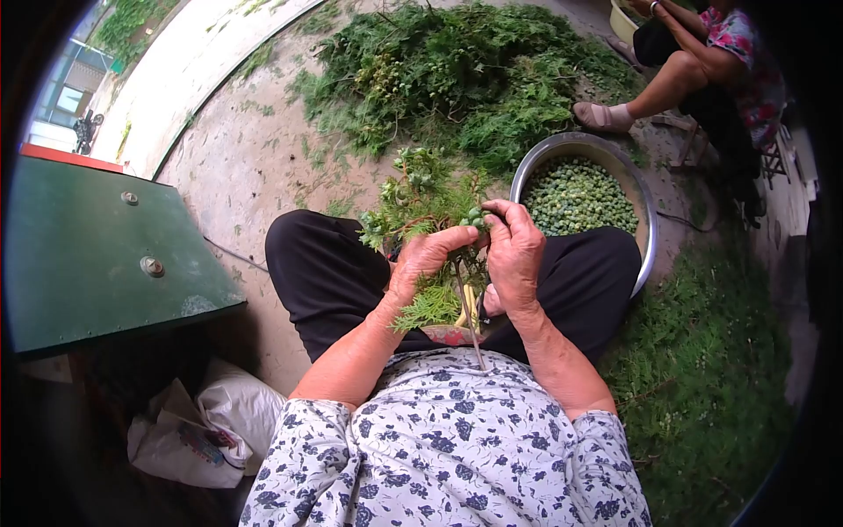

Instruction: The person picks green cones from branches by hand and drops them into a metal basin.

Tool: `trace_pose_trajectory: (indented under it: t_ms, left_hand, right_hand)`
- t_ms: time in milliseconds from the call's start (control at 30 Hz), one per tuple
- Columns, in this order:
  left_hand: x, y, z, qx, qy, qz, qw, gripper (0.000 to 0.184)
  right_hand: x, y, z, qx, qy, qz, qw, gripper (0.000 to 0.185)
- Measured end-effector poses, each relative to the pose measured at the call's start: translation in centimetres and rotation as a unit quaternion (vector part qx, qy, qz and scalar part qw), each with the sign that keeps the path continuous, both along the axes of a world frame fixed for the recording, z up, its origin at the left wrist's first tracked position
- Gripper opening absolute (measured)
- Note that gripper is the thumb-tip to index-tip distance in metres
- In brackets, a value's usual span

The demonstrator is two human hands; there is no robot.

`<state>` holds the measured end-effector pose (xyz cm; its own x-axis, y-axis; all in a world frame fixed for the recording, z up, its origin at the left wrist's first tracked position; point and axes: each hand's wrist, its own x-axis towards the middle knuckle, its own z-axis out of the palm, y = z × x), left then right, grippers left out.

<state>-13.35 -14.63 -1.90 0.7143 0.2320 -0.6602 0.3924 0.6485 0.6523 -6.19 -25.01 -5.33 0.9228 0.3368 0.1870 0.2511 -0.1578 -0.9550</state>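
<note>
In the head view, my left hand [423, 261] is closed around a leafy evergreen branch [421, 200], which spreads up and to the left over my lap. Its bare brown stem points down toward my shirt. My right hand [515, 253] is closed at a small cluster of round green cones [475, 218], fingertips and thumb against them. Both hands nearly touch at this cluster. Just right of them, a wide metal basin [648, 230] holds a heap of similar green cones [580, 195].
A large pile of cut evergreen branches [457, 75] lies ahead. More greenery [702, 378] covers the ground at right. Another person [689, 75] sits at upper right beside a pale yellow tub [622, 25]. A green metal-topped surface [105, 255] and white sacks [233, 413] stand at left.
</note>
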Motion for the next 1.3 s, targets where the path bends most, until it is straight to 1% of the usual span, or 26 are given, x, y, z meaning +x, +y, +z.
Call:
trace_pose_trajectory:
  t_ms: [67,100,133,200,233,267,300,333,400,433,500,600,700,767,800,867,900,933,1000,1033,1067,1133,1167,1200,1267,1300]
  left_hand:
    - [-0.3,0.1,1.1,0.068,0.032,-0.023,0.997,0.018]
    - [-0.3,0.1,1.0,0.069,0.032,-0.023,0.997,0.018]
    - [-0.4,0.2,0.7,0.085,0.033,-0.018,0.996,0.018]
    - [-0.4,0.2,0.1,0.099,0.036,-0.013,0.994,0.018]
    - [-0.4,0.1,-0.2,0.051,0.024,0.005,0.998,0.018]
    - [-0.4,0.1,-0.3,0.004,0.012,0.022,1.0,0.018]
    - [-0.4,0.1,-0.2,0.004,0.012,0.022,1.0,0.018]
    - [-0.4,0.1,0.1,0.018,0.02,0.016,1.0,0.018]
    - [-0.3,0.0,0.7,0.032,0.029,0.008,0.999,0.019]
    - [-0.3,0.0,1.2,0.033,0.019,-0.006,0.999,0.021]
    - [-0.4,-0.1,1.2,0.034,0.01,-0.021,0.999,0.024]
    - [-0.3,-0.3,0.6,0.077,-0.013,-0.034,0.996,0.026]
    - [-0.3,-0.1,0.9,0.081,0.006,-0.043,0.996,0.026]
    - [-0.2,0.0,1.7,-0.024,0.003,-0.029,0.999,0.019]
    - [-0.3,0.1,1.3,-0.024,0.002,-0.028,0.999,0.019]
    - [-0.5,0.4,0.0,0.025,0.006,-0.035,0.999,0.017]
    - [-0.4,0.3,0.4,0.025,0.006,-0.035,0.999,0.017]
    - [-0.3,0.1,1.1,0.034,0.01,-0.028,0.999,0.016]
    - [-0.2,0.0,1.2,0.042,0.014,-0.02,0.999,0.016]
    - [0.0,0.1,1.0,0.072,0.031,-0.035,0.996,0.016]
    - [0.0,0.1,0.8,0.101,0.047,-0.05,0.992,0.016]
    - [0.0,-0.2,1.2,0.087,0.042,-0.045,0.994,0.017]
    - [0.0,-0.4,1.4,0.073,0.037,-0.039,0.996,0.017]
    - [0.0,-0.4,1.3,0.073,0.038,-0.039,0.996,0.017]
    - [-0.1,-0.3,1.0,0.079,0.029,-0.032,0.996,0.017]
    - [-0.2,-0.2,0.7,0.079,0.029,-0.032,0.996,0.017]
  right_hand:
    - [1.6,-0.5,-0.2,-0.015,0.025,-0.019,0.999,0.011]
    - [2.4,-1.0,-0.3,-0.029,0.05,-0.038,0.998,0.01]
    - [2.9,-1.4,-0.2,-0.01,0.096,-0.013,0.995,0.011]
    - [3.1,-1.4,0.2,0.162,0.209,0.049,0.963,0.016]
    - [3.0,-1.4,0.8,0.161,0.21,0.049,0.963,0.016]
    - [2.6,-1.4,1.6,0.223,0.308,0.063,0.923,0.018]
    - [2.3,-1.4,2.2,0.283,0.401,0.076,0.868,0.021]
    - [2.2,-1.6,2.0,0.284,0.401,0.076,0.868,0.021]
    - [2.0,-2.2,1.3,0.194,0.376,0.177,0.889,0.019]
    - [1.7,-2.1,1.5,0.154,0.374,0.179,0.897,0.021]
    - [0.9,-1.6,1.4,0.151,0.369,0.171,0.901,0.021]
    - [0.6,-1.3,1.3,0.128,0.336,0.157,0.92,0.018]
    - [1.2,-1.6,1.3,0.118,0.37,0.176,0.904,0.018]
    - [1.4,-1.7,0.7,0.192,0.462,0.197,0.843,0.017]
    - [1.5,-1.8,0.7,0.192,0.462,0.198,0.843,0.017]
    - [1.6,-2.1,0.6,0.249,0.522,0.167,0.799,0.016]
    - [1.7,-2.2,0.9,0.232,0.495,0.166,0.821,0.015]
    - [1.7,-2.1,1.4,0.232,0.495,0.166,0.821,0.015]
    - [1.8,-1.7,2.4,0.277,0.443,0.098,0.847,0.016]
    - [2.1,-2.2,2.0,0.291,0.432,0.14,0.842,0.02]
    - [2.2,-2.3,1.7,0.291,0.432,0.139,0.842,0.02]
    - [2.4,-2.4,1.5,0.194,0.374,0.201,0.884,0.021]
    - [2.1,-2.0,1.6,0.158,0.333,0.197,0.909,0.021]
    - [2.0,-1.8,1.5,0.159,0.333,0.196,0.909,0.021]
    - [1.8,-1.4,0.9,0.069,0.22,0.178,0.957,0.019]
    - [1.5,-1.0,0.4,0.141,0.295,0.169,0.93,0.019]
